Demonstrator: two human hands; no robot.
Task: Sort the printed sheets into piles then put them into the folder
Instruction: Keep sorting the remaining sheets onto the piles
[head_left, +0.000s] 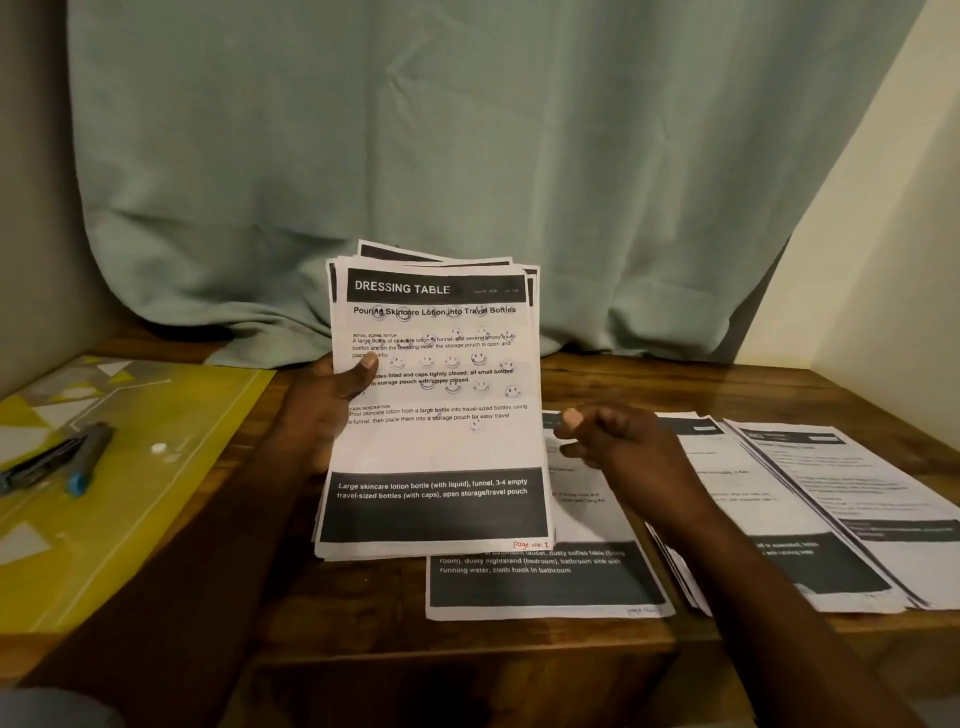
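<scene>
My left hand (332, 395) grips a stack of printed sheets (434, 452) upright over the table, thumb on the front page headed "DRESSING TABLE". My right hand (613, 439) hovers just right of the stack with fingers loosely curled, holding nothing. Flat on the table lie three piles: one sheet pile (545, 582) partly behind the held stack, a middle pile (769, 525) under my right forearm, and a far-right pile (872, 483). The yellow patterned folder (130, 493) lies flat at the left.
Two pens (78, 462) with blue ends rest on the folder. The wooden table (467, 639) meets a pale green curtain (467, 156) at the back and a wall at the right. The table's front edge is near the bottom of the view.
</scene>
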